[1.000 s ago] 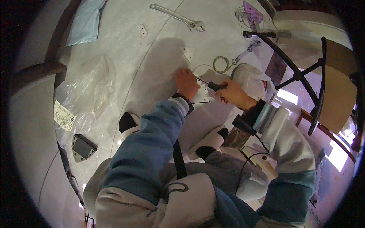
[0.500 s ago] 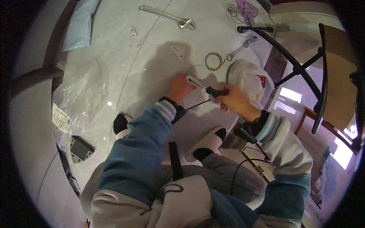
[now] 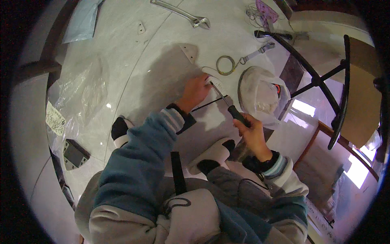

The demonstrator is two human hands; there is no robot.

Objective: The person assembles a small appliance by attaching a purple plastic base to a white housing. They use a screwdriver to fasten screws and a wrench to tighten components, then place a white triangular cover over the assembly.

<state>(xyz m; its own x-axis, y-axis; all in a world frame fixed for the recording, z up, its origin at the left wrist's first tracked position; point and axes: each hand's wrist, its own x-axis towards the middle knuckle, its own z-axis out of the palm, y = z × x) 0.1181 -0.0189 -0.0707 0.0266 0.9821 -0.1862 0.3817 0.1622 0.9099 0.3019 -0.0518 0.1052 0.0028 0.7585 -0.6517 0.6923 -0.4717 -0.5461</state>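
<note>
My right hand (image 3: pixel 252 134) is closed around the dark handle of a screwdriver (image 3: pixel 238 115). Its metal shaft slants up and left, and the tip meets or nearly meets a white plastic piece (image 3: pixel 215 83) by my left fingers. My left hand (image 3: pixel 196 92) is closed on the near-left side of that piece, covering much of it, so its kind is unclear. A thin black rod or cord (image 3: pixel 209 103) crosses just below. Beyond my left hand a white triangular plate with small holes (image 3: pixel 188 53) lies on the floor.
An adjustable wrench (image 3: pixel 183 14) lies far off. A coiled wire (image 3: pixel 226 65) with a grey strap sits beside a clear plastic bag (image 3: pixel 264 91). Black chair legs (image 3: pixel 313 73) stand at right. Clear plastic film (image 3: pixel 83 91) and a dark box (image 3: pixel 75 154) lie at left.
My right hand has moved down toward me, and the screwdriver now points more steeply up and away. My left hand stays at the white piece. The whole view has shifted slightly.
</note>
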